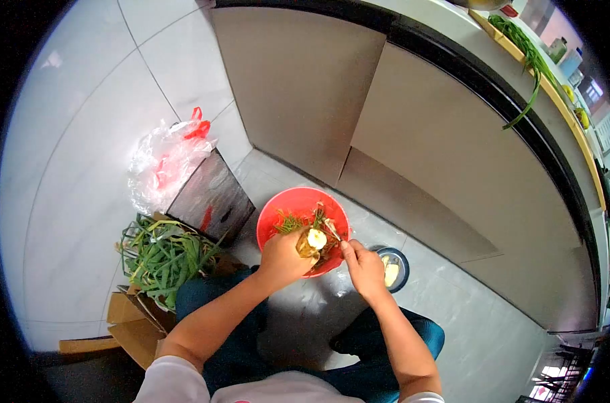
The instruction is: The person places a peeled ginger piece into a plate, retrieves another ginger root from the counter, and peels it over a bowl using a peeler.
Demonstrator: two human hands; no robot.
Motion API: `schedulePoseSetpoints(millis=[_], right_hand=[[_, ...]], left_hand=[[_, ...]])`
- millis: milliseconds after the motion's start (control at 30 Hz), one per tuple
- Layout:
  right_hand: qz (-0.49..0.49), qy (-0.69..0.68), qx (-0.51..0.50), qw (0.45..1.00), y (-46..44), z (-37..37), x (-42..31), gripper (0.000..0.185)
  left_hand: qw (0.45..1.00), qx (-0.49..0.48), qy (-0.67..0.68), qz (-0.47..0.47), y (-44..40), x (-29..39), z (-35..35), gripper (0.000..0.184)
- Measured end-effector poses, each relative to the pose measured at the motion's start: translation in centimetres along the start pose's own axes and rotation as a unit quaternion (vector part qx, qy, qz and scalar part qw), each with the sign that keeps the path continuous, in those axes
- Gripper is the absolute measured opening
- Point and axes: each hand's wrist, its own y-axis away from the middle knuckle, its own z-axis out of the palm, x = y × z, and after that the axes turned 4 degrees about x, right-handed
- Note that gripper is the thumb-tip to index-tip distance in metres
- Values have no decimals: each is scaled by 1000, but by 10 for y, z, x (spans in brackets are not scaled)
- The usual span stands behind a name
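Over the red basin (pixel 268 216) my left hand (pixel 282 258) grips a brownish, partly peeled vegetable (pixel 310 244) with a pale, whitish cut face turned up. My right hand (pixel 365 269) is closed on the handle of a small peeler or knife (pixel 332 228), whose head is beside the vegetable; its exact type is hard to make out. Green and brown scraps (pixel 293 222) lie in the basin. Just right of my right hand, a dark round bowl (pixel 404 272) on the floor holds pale yellowish pieces (pixel 391 273).
A mesh bin (pixel 211 195) with a clear, red-handled bag stands left of the basin. Below it, green onions (pixel 167 258) fill a cardboard box (pixel 127 320). Cabinets (pixel 453 154) line the far side; more greens (pixel 523 43) hang over the counter edge.
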Motion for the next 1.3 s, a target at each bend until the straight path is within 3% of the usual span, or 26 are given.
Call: schedulePoseSetpoints(millis=[67, 133, 233, 400, 467, 600, 667, 733, 867, 1000, 1067, 1133, 1300], right_hand=[[-54, -115, 27, 992, 2, -4, -1, 39], [-61, -117, 9, 991, 11, -16, -18, 38], [-184, -81, 9, 980, 18, -16, -29, 32], [-175, 10, 19, 984, 9, -21, -22, 34], [-92, 129, 6, 987, 0, -21, -10, 38], [-12, 13, 1, 1000, 2, -24, -6, 42], [-11, -51, 1, 999, 8, -22, -8, 40], [-70, -121, -6, 990, 14, -23, -14, 37], [-145, -88, 15, 985, 21, -10, -24, 34], [-149, -43, 40, 987, 5, -1, -13, 36], [-71, 52, 12, 996, -3, 4, -3, 40], [-53, 33, 19, 998, -3, 3, -7, 42], [-48, -117, 12, 992, 11, -5, -27, 39]], left_hand=[[1000, -9, -24, -18, -2, -2, 2, 47], [1000, 6, -22, 6, -3, -11, 8, 48], [999, 5, -52, 8, -3, -12, 6, 45], [982, 5, -172, 81, -8, -10, -4, 45], [976, -7, -193, 101, -7, -9, -3, 46], [980, 36, -148, 126, -9, -5, 1, 42], [984, 54, -137, 105, -4, -5, 3, 42], [990, 39, -115, 73, -5, -3, 5, 40], [993, 15, -113, 35, -4, -8, 9, 39], [995, 52, -66, 45, -2, -5, 6, 37], [994, 70, -54, 69, -1, -5, 3, 37], [986, 110, -56, 115, -6, -5, 5, 39], [992, 92, -46, 74, -4, -10, 3, 37]])
